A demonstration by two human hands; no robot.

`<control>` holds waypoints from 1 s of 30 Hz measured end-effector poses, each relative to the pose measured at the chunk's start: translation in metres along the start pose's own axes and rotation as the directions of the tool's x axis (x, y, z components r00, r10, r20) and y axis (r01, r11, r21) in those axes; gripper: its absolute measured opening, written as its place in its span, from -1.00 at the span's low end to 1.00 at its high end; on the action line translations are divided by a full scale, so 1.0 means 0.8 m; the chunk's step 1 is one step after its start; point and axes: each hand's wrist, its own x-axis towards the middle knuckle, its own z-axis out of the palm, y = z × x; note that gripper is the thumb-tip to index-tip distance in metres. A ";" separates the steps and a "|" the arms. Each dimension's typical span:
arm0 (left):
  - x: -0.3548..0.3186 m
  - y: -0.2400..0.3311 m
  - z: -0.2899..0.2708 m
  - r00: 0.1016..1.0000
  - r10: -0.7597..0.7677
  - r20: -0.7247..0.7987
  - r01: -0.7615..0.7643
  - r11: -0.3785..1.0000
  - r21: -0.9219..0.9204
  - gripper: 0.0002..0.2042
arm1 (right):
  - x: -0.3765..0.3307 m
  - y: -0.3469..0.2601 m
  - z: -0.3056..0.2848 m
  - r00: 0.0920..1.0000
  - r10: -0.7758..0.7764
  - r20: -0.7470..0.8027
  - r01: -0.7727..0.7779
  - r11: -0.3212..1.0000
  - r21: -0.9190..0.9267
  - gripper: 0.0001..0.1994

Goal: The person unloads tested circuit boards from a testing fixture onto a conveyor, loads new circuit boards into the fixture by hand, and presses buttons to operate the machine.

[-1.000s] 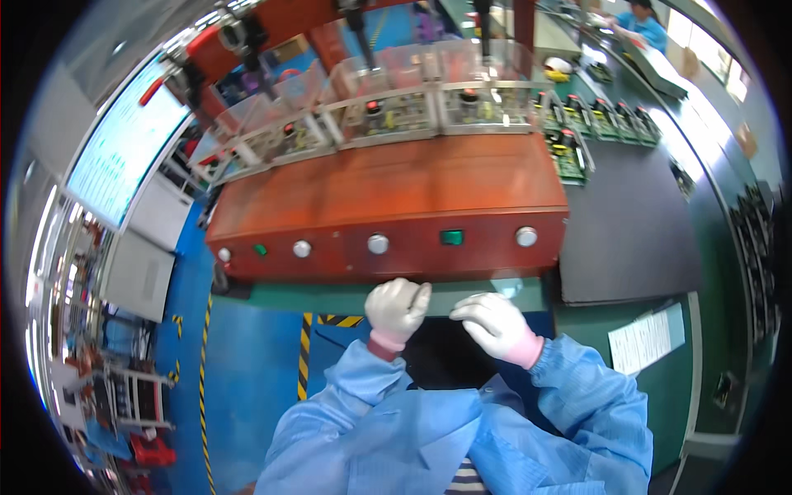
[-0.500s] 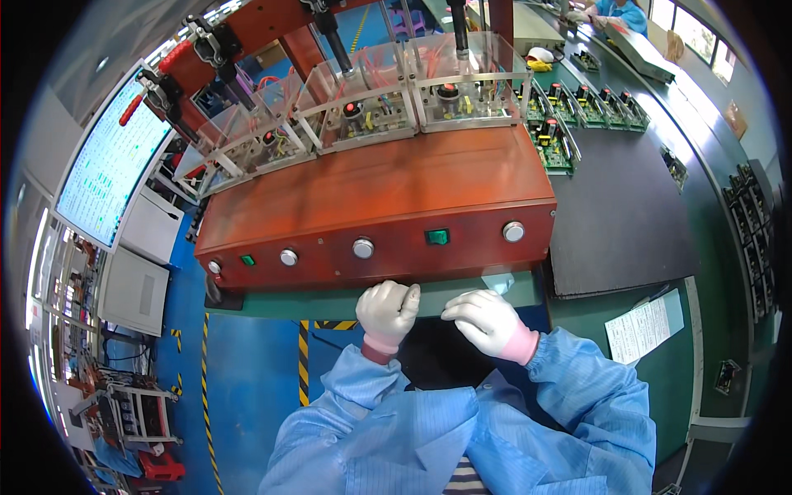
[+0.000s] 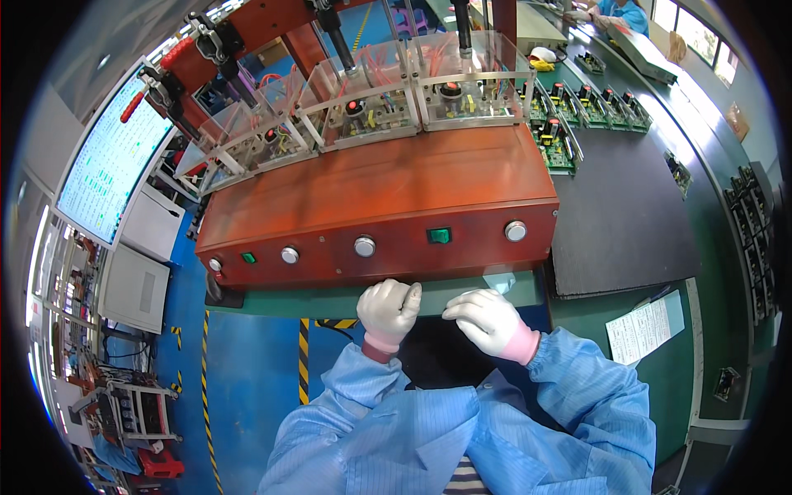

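My left hand, in a white glove with a pink cuff, rests at the front edge of the green bench, its fingers curled in with nothing visible in them. Beside it, my right hand wears the same kind of glove; its fingers reach out loosely to the left and hold nothing. Just beyond both hands stands a red test fixture with round silver push buttons and green switches on its front. Under its clear covers sit circuit boards, pressed from above by black toggle clamps.
Several green circuit boards stand right of the fixture, by a black mat. A written sheet lies at the right. On the left is a lit monitor. Another person works at the far right.
Both hands keep the same pose and place. Only the view has shifted very slightly.
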 end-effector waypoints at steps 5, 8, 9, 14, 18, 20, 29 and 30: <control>-0.002 -0.003 -0.004 1.000 -0.019 0.013 0.019 1.000 0.016 -0.68 | 0.000 0.000 -0.001 1.000 -0.012 -0.001 0.012 1.000 0.000 -0.80; 0.005 0.005 -0.006 1.000 -0.011 0.028 0.010 1.000 0.025 -0.69 | 0.001 0.000 0.000 1.000 -0.021 -0.005 0.021 1.000 0.003 -0.79; 0.006 0.006 -0.005 1.000 -0.012 0.027 0.011 1.000 0.026 -0.70 | 0.002 -0.001 0.001 0.999 -0.043 0.004 0.043 0.999 0.020 -0.79; 0.000 0.005 -0.005 1.000 -0.031 0.003 0.031 1.000 0.003 -0.70 | 0.001 -0.006 -0.002 1.000 -0.001 0.016 0.000 0.999 0.035 -0.77; 0.001 0.004 -0.008 0.999 -0.010 0.036 0.009 0.999 0.039 -0.72 | 0.000 -0.005 -0.001 1.000 0.019 0.022 -0.020 0.999 0.049 -0.77; 0.002 0.004 -0.007 1.000 -0.014 0.025 0.013 0.999 0.035 -0.71 | 0.002 -0.006 -0.001 1.000 0.019 0.024 -0.020 0.999 0.047 -0.76; 0.004 0.006 -0.004 0.999 -0.039 0.004 0.039 0.999 0.002 -0.70 | 0.003 -0.008 -0.002 0.999 0.036 0.027 -0.037 0.999 0.039 -0.77; 0.004 0.006 -0.005 0.999 -0.039 0.001 0.039 0.999 0.001 -0.70 | 0.003 -0.008 -0.002 0.999 0.036 0.027 -0.037 0.999 0.040 -0.77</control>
